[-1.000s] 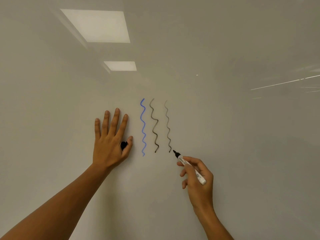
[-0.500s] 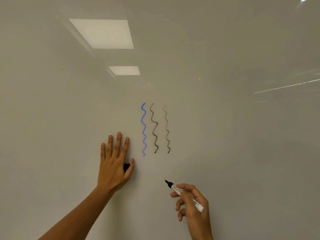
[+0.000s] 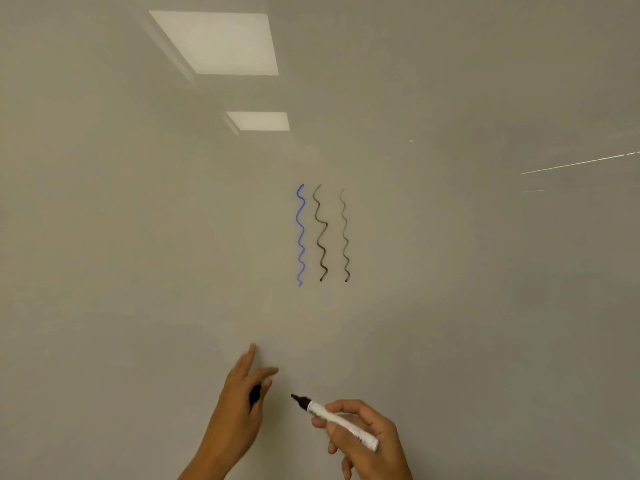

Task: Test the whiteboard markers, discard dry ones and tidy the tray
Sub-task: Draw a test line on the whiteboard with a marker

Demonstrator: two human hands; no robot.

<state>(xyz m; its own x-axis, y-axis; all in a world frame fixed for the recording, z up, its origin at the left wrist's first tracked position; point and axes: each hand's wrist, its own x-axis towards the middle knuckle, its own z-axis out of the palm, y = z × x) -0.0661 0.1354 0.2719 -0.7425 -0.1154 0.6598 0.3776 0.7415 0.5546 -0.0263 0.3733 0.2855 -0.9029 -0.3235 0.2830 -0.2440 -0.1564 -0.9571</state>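
The whiteboard (image 3: 450,271) fills the view. Three wavy test lines stand side by side on it: a blue line (image 3: 300,237), a dark black line (image 3: 320,233) and a thinner, fainter black line (image 3: 345,237). My right hand (image 3: 367,441) grips an uncapped black marker (image 3: 332,417) with a white barrel, its tip pointing up-left and clear of the board. My left hand (image 3: 239,414) is low at the bottom centre, fingers partly raised, pinching the black marker cap (image 3: 255,396) between thumb and palm. The two hands are close, cap and tip a short gap apart.
Ceiling light panels (image 3: 218,43) are mirrored in the glossy board at upper left, and thin bright streaks (image 3: 581,162) at right. No tray or other markers show in this view.
Both hands have dropped down away from the test lines. The left hand came off the board with the cap. The marker tip left the end of the third line and now points toward the cap.
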